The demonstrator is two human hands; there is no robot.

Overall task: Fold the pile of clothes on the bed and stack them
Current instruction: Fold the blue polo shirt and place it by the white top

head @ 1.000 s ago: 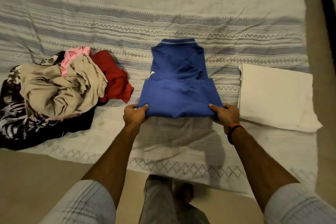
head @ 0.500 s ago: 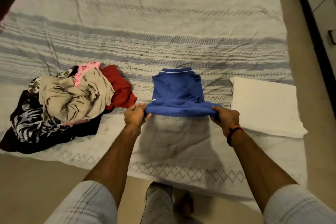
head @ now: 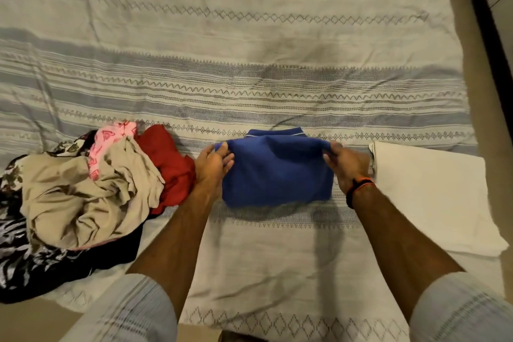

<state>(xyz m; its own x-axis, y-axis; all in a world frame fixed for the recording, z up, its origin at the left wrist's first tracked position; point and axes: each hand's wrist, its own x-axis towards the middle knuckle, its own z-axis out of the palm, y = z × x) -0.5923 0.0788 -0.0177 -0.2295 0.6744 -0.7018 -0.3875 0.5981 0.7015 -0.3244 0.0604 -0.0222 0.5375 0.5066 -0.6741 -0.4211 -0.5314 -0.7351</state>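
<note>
A blue polo shirt (head: 274, 172) lies folded double on the striped bedspread (head: 249, 64), its white-piped collar just showing at the far edge. My left hand (head: 213, 164) pinches the shirt's far left corner. At the far right corner my right hand (head: 347, 164), with a dark band on its wrist, grips the fabric. To the left sits the unfolded pile (head: 83, 194): a beige garment on top, pink and red pieces behind it, black-and-white print cloth underneath. A folded white cloth (head: 433, 197) lies flat to the right of the shirt.
The bed's near edge runs along the bottom of the view, with bare floor (head: 27, 322) below the pile. A dark strip (head: 488, 36) and more floor border the bed on the right. The bedspread stretches wide beyond the shirt.
Both hands have carried the shirt's near hem up and away over the collar half, so the shirt now lies folded to half its length. The view has shifted closer.
</note>
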